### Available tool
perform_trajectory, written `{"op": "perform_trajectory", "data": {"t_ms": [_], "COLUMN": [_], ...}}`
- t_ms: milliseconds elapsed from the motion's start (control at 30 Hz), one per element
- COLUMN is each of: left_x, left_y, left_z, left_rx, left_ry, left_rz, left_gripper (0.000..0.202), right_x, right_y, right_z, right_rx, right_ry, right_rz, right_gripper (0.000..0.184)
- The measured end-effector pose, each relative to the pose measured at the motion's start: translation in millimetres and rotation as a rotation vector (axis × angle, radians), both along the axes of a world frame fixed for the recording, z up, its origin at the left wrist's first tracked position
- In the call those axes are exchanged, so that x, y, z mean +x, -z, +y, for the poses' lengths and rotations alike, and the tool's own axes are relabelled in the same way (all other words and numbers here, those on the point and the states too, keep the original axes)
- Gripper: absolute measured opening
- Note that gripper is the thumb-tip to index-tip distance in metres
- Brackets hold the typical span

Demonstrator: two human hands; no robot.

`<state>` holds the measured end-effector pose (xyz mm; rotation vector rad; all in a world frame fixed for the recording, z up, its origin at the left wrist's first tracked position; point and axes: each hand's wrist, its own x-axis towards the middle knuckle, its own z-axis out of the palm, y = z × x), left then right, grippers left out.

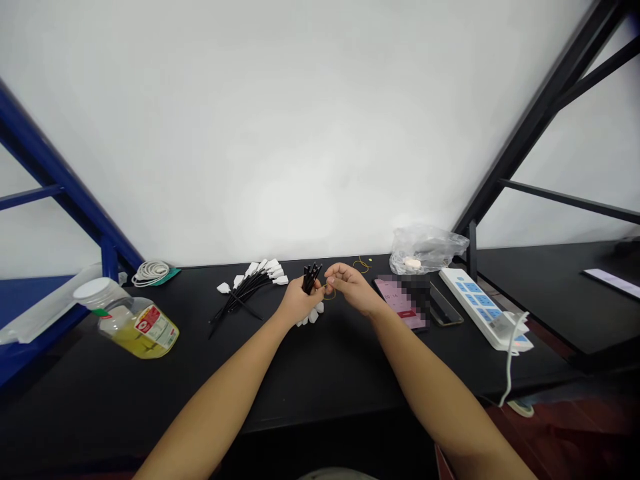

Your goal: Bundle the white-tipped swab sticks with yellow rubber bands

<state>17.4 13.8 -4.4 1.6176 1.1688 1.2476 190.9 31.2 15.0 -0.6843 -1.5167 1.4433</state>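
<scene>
Two hands point(320, 293) are held close together over a black desk point(150, 400). A small bunch of black sticks with white tips point(311, 279) is gripped in the left hand point(299, 301). That hand is closed tight, so the sticks are kept together, with the white tips poking out below. The right hand point(353, 287) is narrow, and its fingers point(336, 275) are pinched on a thin yellow rubber band point(327, 295), which seems to be held right beside the bunch. More sticks point(249, 287) are piled nearby, with their white tips laid mostly one way, so they seem easy to pick up. One more band point(361, 265) is seen just past the hands. A phone point(400, 300), its screen partly blurred, is laid beside them.
</scene>
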Motion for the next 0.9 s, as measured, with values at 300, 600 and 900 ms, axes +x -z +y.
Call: {"op": "perform_trajectory", "data": {"t_ms": [300,600,900], "left_x": [-1,-1,3], "left_y": [0.4,2.1,0.7], "left_z": [-2,1,-7], "left_rx": [0.011,0.012,0.059], "left_ry": [-0.005,-0.005,0.058], "left_rz": [0.036,-0.003,0.202], "left_gripper": [0.021,0.021,0.012], "right_x": [15,10,-12], "right_y": [-1.3,-7.5,-10.9], "right_z": [3,0,-18], "right_rx": [-0.152,-0.133,0.048], "right_ry": [-0.186,-0.155,0.063], "right_rz": [0.117,0.067,0.241], "right_gripper": [0.028,0.067,0.079]}}
